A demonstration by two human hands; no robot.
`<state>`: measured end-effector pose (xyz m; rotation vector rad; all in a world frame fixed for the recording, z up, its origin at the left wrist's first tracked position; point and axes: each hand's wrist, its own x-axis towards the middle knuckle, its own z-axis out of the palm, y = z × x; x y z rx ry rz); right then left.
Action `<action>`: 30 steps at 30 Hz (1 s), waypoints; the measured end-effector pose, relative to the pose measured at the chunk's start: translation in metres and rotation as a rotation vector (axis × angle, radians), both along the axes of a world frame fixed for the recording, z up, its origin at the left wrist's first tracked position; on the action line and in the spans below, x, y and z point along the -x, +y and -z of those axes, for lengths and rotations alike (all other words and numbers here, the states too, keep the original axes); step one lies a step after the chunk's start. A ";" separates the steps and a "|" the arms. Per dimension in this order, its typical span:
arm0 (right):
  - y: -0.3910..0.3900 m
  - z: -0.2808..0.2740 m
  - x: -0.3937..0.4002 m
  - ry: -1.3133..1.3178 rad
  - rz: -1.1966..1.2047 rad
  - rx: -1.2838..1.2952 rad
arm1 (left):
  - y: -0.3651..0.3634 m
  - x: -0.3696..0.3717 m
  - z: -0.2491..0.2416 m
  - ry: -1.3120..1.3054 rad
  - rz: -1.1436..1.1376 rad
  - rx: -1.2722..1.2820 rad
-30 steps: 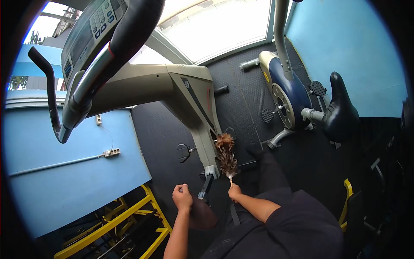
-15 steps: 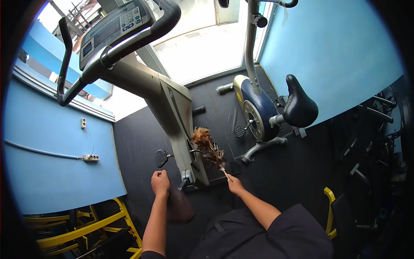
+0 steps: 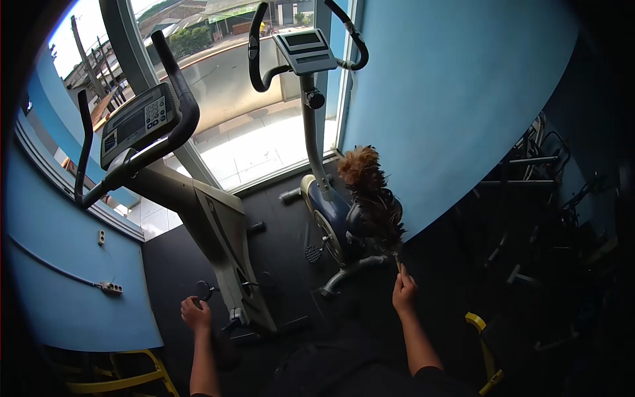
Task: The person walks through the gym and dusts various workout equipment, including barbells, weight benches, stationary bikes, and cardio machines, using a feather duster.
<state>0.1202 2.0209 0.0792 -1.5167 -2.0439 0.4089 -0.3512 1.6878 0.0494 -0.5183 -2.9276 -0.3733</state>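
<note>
My right hand (image 3: 405, 289) is closed round the thin handle of a feather duster (image 3: 374, 192). The duster points upward, its brown and dark feathers overlapping the saddle of the blue exercise bike (image 3: 329, 215) and the blue wall in this view. My left hand (image 3: 196, 313) is held at the lower left with its fingers loosely curled and a gap by the thumb; nothing shows in it. Just above its fingertips is a pedal (image 3: 204, 289) of the grey exercise bike (image 3: 221, 231), whose frame rises to a console (image 3: 137, 126) with black handlebars.
The blue bike's console (image 3: 306, 51) stands before a bright glass window (image 3: 231, 142). A socket strip (image 3: 111, 288) is fixed to the left blue wall (image 3: 73, 298). Yellow metal frames (image 3: 486, 351) stand at both lower sides, and dark gym equipment (image 3: 529, 162) is at the right.
My right hand has raised the feather duster up and right, towards the blue bike's saddle. My left hand has loosened from a fist. The view has tilted up and turned right.
</note>
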 end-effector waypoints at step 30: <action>0.063 0.171 -0.104 0.354 0.136 0.686 | 0.541 -0.267 -0.022 -0.110 0.895 -0.099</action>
